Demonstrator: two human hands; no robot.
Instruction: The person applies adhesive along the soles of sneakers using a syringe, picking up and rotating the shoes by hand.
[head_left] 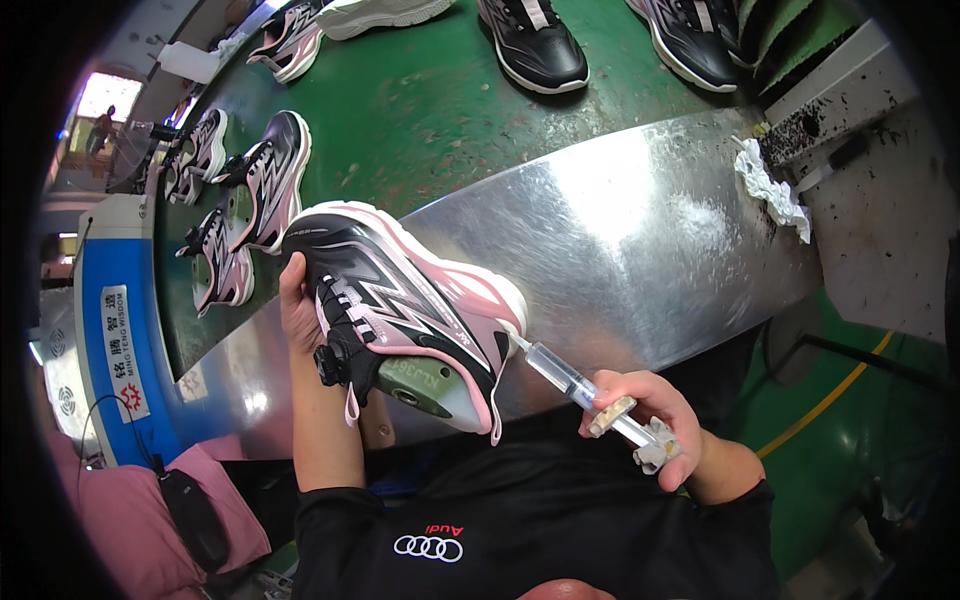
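A black, pink and white sneaker [410, 290] is held up over the metal ledge, its white and pink sole turned away to the upper right. My left hand [298, 308] grips it near the toe, most of the fingers hidden behind the shoe. Inside the shoe's opening sits a green shoe last [425, 385]. My right hand [650, 415] is closed around a clear syringe [560, 372] with wrapped, whitish grips. The syringe's tip meets the heel area, close to the seam between upper and sole.
Several similar sneakers [270, 185] stand on the green conveyor belt [400, 130] at left and far side. A shiny metal ledge [620, 240] borders it. Crumpled white tissue [770, 190] lies by a stained metal housing [870, 130] at right. Pink cloth [130, 520] is at lower left.
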